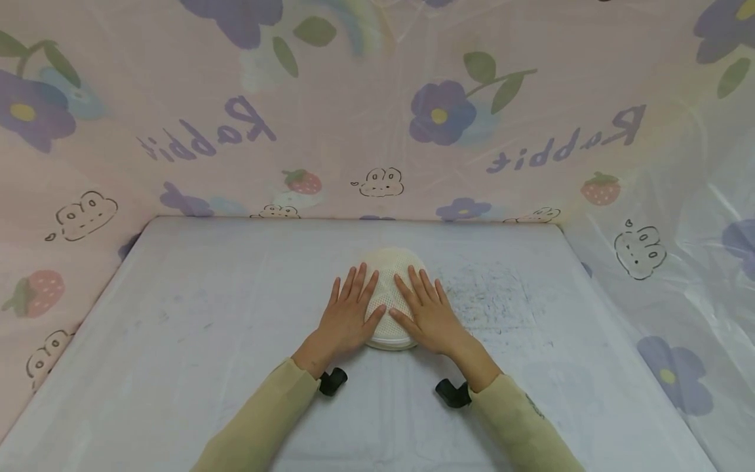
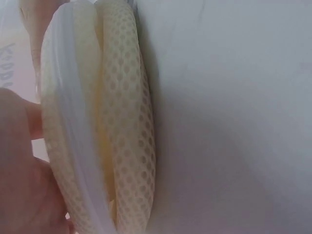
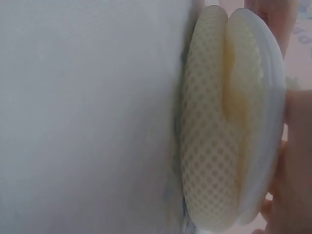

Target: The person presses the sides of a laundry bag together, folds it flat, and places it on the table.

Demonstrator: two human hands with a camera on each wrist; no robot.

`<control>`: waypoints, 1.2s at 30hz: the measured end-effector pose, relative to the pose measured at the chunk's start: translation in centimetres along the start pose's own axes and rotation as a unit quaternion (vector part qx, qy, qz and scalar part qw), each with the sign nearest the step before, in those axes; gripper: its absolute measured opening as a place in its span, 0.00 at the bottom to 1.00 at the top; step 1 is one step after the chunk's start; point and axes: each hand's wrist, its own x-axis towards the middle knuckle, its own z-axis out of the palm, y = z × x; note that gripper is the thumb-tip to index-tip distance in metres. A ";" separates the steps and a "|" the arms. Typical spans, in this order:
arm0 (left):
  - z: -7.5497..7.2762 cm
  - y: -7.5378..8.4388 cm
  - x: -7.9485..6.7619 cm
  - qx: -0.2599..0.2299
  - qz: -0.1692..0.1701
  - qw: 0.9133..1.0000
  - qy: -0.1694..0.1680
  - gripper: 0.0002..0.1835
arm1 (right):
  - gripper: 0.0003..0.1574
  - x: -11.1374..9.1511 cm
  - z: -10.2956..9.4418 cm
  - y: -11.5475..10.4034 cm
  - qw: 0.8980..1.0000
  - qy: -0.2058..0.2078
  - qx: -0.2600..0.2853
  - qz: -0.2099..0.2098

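A cream mesh laundry bag [image 1: 392, 330], rounded and folded into thick layers, lies on the white table [image 1: 206, 367]. My left hand [image 1: 347, 318] rests on its left side with fingers spread, pointing away from me. On the opposite side my right hand [image 1: 433, 320] lies in the same way, its thumb close to the left thumb. From the left wrist, the bag's near edge [image 2: 129, 112] shows a honeycomb weave and a smooth white band [image 2: 73, 112]. A yellowish gap between the layers of the bag [image 3: 207, 141] appears in the right wrist view.
Dark scuff marks [image 1: 495, 298] cover a patch of the table right of the bag. Sheeting printed with flowers and rabbits [image 1: 354, 118] hangs behind the table and along both sides. Black wrist mounts [image 1: 453, 393] stick out by both sleeves.
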 end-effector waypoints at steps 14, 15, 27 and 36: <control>0.8 -0.1 0.7 -0.007 -0.011 0.999 -0.052 0.35 | 0.41 -0.1 0.8 0.3 0.999 -0.046 0.013 0.021; 0.9 -0.1 0.7 -0.005 -0.012 0.998 -0.054 0.35 | 0.41 -0.1 0.9 0.3 0.999 -0.047 0.015 0.022; 0.9 0.0 0.9 0.021 -0.011 0.999 -0.040 0.35 | 0.42 0.1 1.0 0.7 0.998 -0.050 0.024 0.029; -0.3 -0.7 0.5 -0.014 0.016 0.997 0.075 0.30 | 0.35 0.0 0.1 1.1 0.997 0.070 0.036 -0.013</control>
